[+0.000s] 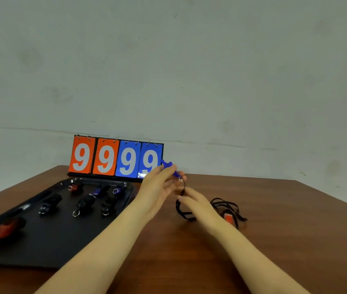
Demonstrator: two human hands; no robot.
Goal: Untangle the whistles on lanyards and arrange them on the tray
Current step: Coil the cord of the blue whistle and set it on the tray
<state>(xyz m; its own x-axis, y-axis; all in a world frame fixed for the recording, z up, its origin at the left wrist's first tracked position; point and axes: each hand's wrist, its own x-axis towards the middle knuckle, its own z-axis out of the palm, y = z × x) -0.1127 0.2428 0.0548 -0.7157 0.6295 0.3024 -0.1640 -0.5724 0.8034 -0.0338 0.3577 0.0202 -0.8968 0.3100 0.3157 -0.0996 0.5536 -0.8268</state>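
A brown table fills the lower half of the view, set against a pale wall. On its left part lies a black tray, its long side running away from the viewer. At the table's far edge stands a flip scoreboard showing four nines — two orange cards, then two blue.

Two bare forearms reach in from below and meet just right of the tray's far corner. The left hand is raised above the table, its fingers pinching a blue whistle that points up and left in front of the last blue card. A small metal ring hangs at the whistle's lower end. The right hand sits just below it, fingers closed on the black lanyard that drops from the ring and loops onto the table.

To the right of that hand lies a loose tangle of black cord with an orange whistle in it.

On the tray rest several whistles in rows — a red one nearest, dark ones in the middle, and further back a red and a blue one, some with metal rings showing.
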